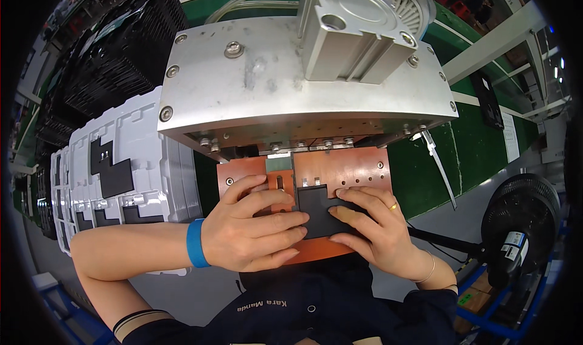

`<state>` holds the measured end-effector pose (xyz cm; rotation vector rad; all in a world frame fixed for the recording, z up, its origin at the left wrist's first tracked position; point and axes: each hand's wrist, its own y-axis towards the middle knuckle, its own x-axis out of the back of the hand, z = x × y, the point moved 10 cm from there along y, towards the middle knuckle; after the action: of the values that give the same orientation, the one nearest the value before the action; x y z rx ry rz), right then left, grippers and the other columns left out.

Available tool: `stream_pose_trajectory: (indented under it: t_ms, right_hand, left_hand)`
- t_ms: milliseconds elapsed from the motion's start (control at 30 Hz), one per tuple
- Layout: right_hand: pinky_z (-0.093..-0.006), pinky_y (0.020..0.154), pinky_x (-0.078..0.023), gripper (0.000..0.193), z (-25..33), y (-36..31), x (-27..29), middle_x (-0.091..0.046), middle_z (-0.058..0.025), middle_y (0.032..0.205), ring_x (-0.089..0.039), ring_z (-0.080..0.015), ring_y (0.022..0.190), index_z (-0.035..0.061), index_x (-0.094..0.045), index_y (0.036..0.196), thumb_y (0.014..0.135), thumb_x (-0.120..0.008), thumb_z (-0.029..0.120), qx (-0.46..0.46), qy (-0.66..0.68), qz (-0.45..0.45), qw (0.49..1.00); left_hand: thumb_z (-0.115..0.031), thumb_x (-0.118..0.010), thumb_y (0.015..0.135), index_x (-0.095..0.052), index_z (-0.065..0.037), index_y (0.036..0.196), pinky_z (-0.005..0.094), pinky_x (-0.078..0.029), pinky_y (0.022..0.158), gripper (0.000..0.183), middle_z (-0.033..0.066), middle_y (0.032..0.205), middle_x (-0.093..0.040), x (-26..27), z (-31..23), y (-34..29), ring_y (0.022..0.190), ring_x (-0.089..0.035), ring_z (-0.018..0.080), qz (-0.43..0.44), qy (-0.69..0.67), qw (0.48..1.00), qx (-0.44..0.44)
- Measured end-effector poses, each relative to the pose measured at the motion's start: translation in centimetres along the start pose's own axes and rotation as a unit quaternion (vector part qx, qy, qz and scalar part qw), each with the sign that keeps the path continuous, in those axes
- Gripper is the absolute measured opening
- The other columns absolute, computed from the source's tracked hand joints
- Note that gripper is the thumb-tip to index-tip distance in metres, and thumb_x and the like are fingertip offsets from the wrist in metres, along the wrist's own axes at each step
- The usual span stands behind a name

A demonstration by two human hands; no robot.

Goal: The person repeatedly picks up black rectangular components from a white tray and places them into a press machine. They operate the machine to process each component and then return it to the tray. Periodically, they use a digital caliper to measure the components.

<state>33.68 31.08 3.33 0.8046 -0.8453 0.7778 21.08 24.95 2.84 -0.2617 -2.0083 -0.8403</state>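
Observation:
A flat black piece (313,204) with a stepped far edge lies on an orange-brown fixture plate (361,166), below the silver press. My left hand (252,223) reaches in from the left, fingers stretched out and tips touching the piece's left edge and the plate beside it. My right hand (376,223) grips the right side of the piece, fingertips on its top and thumb near its front edge. The piece's right end is hidden under that hand. A slotted orange block (280,182) stands on the plate, partly covered by my left fingers.
The silver press housing (243,96) overhangs the plate's far side, topped by a square metal cylinder (358,41). At left are stacked white trays (143,126) holding black pieces (115,178) and stacks of black trays (121,47). A black fan (519,217) stands at right.

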Motion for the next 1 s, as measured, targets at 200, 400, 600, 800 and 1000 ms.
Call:
stream_pose_trajectory:
  t_ms: [200,400,600,800,1000]
  right_hand:
    - [-0.0376,0.088,-0.049,0.033,-1.6,2.7,0.2,-0.064,-0.0095,0.116,-0.058,-0.0277,0.104,0.0053,-0.07,0.103,0.073,-0.08,0.018,0.011,0.027,-0.026,0.999]
    - [-0.0369,0.087,-0.05,0.032,-2.0,3.8,0.2,-0.065,-0.0097,0.113,-0.059,-0.0282,0.102,0.0045,-0.071,0.099,0.072,-0.081,0.018,0.023,0.032,-0.032,0.999]
    - [-0.0372,0.085,-0.05,0.031,-2.2,3.9,0.3,-0.066,-0.0096,0.112,-0.059,-0.0286,0.1,0.0047,-0.07,0.097,0.071,-0.082,0.018,0.017,0.042,-0.032,0.998]
    - [-0.0368,0.084,-0.05,0.031,-2.2,4.3,0.3,-0.065,-0.009,0.112,-0.059,-0.0281,0.099,0.0053,-0.07,0.096,0.071,-0.082,0.019,0.025,0.042,-0.024,0.999]
    - [-0.0366,0.085,-0.05,0.031,-2.3,4.5,0.3,-0.065,-0.0083,0.113,-0.058,-0.0278,0.1,0.0058,-0.07,0.095,0.071,-0.082,0.021,0.026,0.047,-0.008,0.998]
  left_hand:
    - [-0.036,-0.07,0.076,-0.074,-0.019,0.112,0.0547,-0.028,0.11,0.039,0.0021,0.128,-0.065,-0.3,1.2,0.5,0.117,-0.054,0.0312,0.028,-0.002,0.997,0.069]
    - [-0.035,-0.07,0.075,-0.073,-0.018,0.115,0.0578,-0.031,0.11,0.043,0.0032,0.134,-0.062,-0.5,1.6,0.6,0.119,-0.052,0.0339,0.039,-0.001,0.996,0.078]
    - [-0.033,-0.069,0.076,-0.073,-0.019,0.115,0.0577,-0.032,0.11,0.042,0.0017,0.133,-0.062,-0.6,1.7,0.7,0.119,-0.052,0.0329,0.047,-0.001,0.995,0.085]
    - [-0.034,-0.068,0.077,-0.073,-0.021,0.116,0.0539,-0.029,0.112,0.041,0.0004,0.133,-0.063,-0.8,1.6,0.6,0.118,-0.053,0.03,0.049,0.012,0.995,0.084]
    - [-0.034,-0.069,0.081,-0.071,-0.018,0.113,0.0546,-0.029,0.112,0.036,0.0008,0.133,-0.06,-0.4,1.5,0.7,0.122,-0.052,0.0258,0.047,-0.008,0.994,0.096]
